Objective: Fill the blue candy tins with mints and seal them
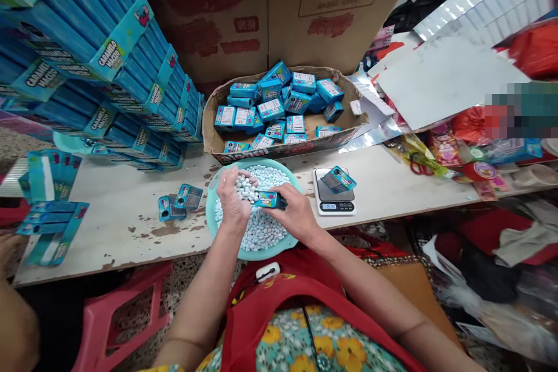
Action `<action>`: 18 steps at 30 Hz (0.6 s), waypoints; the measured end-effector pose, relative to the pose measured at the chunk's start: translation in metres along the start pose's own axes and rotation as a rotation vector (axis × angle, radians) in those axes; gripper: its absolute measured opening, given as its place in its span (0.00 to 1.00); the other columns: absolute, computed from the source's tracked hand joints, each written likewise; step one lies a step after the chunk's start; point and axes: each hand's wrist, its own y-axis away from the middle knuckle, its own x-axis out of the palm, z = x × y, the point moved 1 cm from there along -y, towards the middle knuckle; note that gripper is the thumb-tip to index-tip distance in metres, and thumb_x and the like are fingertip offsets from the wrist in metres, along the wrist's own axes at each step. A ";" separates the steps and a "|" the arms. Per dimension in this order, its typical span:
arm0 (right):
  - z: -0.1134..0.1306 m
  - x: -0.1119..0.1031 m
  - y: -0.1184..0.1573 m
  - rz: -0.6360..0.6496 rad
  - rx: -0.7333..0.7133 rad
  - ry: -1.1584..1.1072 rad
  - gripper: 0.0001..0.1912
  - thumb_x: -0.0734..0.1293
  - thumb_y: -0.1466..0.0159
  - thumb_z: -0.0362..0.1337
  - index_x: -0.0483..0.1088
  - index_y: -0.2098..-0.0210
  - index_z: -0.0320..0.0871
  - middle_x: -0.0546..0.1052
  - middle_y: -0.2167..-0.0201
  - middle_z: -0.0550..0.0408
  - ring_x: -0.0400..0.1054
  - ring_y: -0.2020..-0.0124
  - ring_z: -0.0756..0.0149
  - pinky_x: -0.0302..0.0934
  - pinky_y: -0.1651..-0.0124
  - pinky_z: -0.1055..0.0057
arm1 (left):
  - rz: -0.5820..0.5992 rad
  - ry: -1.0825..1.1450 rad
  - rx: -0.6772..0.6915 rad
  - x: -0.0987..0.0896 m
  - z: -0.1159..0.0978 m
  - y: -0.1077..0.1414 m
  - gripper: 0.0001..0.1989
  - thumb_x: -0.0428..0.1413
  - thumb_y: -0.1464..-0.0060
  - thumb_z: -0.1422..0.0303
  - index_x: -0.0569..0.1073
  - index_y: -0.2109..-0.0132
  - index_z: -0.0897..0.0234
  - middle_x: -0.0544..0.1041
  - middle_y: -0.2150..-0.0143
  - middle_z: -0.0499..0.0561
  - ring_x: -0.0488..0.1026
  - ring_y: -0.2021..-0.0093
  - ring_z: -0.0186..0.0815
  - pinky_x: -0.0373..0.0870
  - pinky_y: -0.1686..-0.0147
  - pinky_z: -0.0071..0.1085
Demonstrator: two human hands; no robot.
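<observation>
"Candy box (267, 199): sitting where, & being held how?"

"Hovering above teal bowl (211, 200), being pinched by R hand (296, 209) in a grip w/ thumb vs. fingers, prob. leaving the L end free."

"& L hand (233, 200)?"

"Cupping white pieces (246, 188) in a curled grip, prob. preventing spills. Touching near the box's L end; not showing clearly if open."

"Why working so low?"

"Prob. catching strays, w/ more of the same lying below."

"& R side?"

"Seeing scale (322, 192) on table (122, 197), w/ blue carton (342, 180) on top, prob. for easy reach. Behind the bowl, seeing cardboard tray (209, 128), prob. containing the jumbled boxes (270, 109) w/ raised sides."
</observation>
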 end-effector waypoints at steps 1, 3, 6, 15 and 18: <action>0.001 -0.001 -0.001 -0.002 0.002 0.003 0.16 0.72 0.47 0.36 0.71 0.59 0.45 0.75 0.62 0.52 0.69 0.58 0.58 0.63 0.55 0.64 | -0.006 -0.003 0.020 0.002 0.000 -0.001 0.13 0.59 0.53 0.62 0.64 0.72 0.64 0.69 0.75 0.44 0.70 0.77 0.29 0.68 0.75 0.27; 0.002 -0.003 -0.002 -0.002 0.013 0.001 0.16 0.72 0.47 0.37 0.71 0.59 0.45 0.75 0.63 0.53 0.69 0.59 0.59 0.63 0.55 0.65 | -0.024 -0.011 0.038 0.004 0.002 -0.002 0.13 0.59 0.53 0.62 0.63 0.73 0.64 0.69 0.76 0.44 0.69 0.77 0.29 0.68 0.75 0.27; 0.001 -0.006 -0.003 -0.002 0.029 -0.014 0.15 0.72 0.47 0.38 0.71 0.59 0.46 0.75 0.63 0.53 0.70 0.59 0.59 0.63 0.56 0.65 | -0.053 -0.025 0.046 0.007 0.005 -0.005 0.14 0.59 0.53 0.62 0.62 0.74 0.64 0.68 0.77 0.43 0.69 0.78 0.29 0.67 0.75 0.27; -0.002 -0.010 -0.005 -0.018 0.046 -0.036 0.16 0.73 0.48 0.37 0.71 0.60 0.46 0.76 0.62 0.53 0.70 0.58 0.58 0.63 0.55 0.64 | -0.065 -0.055 0.045 0.011 0.008 -0.007 0.17 0.58 0.52 0.58 0.62 0.74 0.64 0.67 0.77 0.44 0.68 0.78 0.28 0.66 0.75 0.27; -0.006 -0.010 -0.006 -0.011 0.053 -0.032 0.17 0.74 0.48 0.38 0.71 0.60 0.45 0.76 0.62 0.53 0.70 0.58 0.58 0.63 0.55 0.64 | -0.086 -0.061 0.058 0.011 0.013 -0.008 0.17 0.59 0.52 0.58 0.62 0.74 0.64 0.67 0.77 0.43 0.68 0.79 0.28 0.66 0.76 0.27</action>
